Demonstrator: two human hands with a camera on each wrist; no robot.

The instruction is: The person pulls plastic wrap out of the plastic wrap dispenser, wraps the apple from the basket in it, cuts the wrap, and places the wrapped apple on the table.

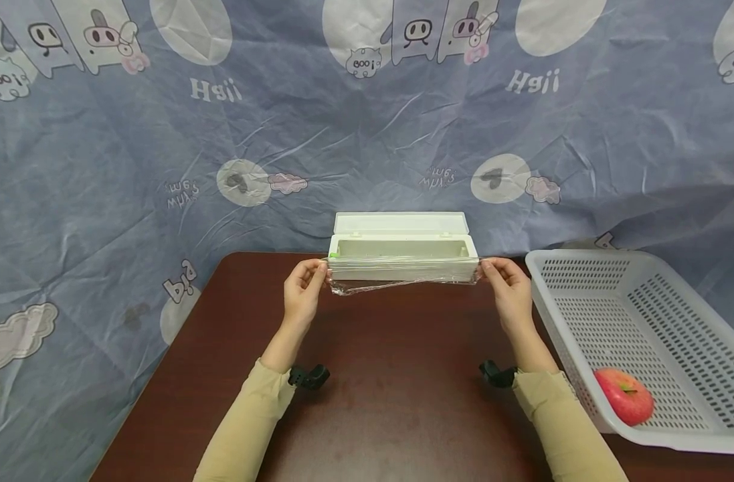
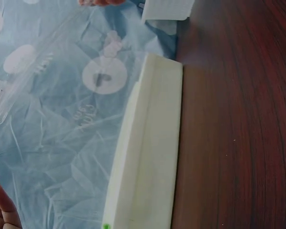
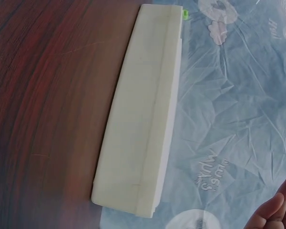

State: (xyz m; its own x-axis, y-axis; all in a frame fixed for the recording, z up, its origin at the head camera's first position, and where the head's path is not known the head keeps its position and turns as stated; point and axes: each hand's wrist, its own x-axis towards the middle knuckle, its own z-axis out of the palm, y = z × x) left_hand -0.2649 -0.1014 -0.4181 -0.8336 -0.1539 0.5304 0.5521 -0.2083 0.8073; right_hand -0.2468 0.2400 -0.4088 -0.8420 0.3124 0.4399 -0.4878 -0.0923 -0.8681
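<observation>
A sheet of clear plastic wrap (image 1: 379, 286) hangs stretched between both hands. My left hand (image 1: 303, 291) pinches its left end between thumb and fingers, and my right hand (image 1: 511, 294) does the same at the right end. Behind the film stands a long white wrap dispenser box (image 1: 403, 239), its lid (image 1: 399, 223) raised. A small green piece (image 3: 185, 14) sits at one end of the box's edge. In the left wrist view, film spans the upper left, above the box (image 2: 157, 143). Whether the film still joins the box cannot be told.
To the right stands a grey perforated plastic basket (image 1: 568, 361) with a red apple (image 1: 625, 396) in its near left corner. A dark brown table (image 1: 397, 388) lies under the arms. A blue printed cloth (image 1: 367, 134) hangs just behind the box.
</observation>
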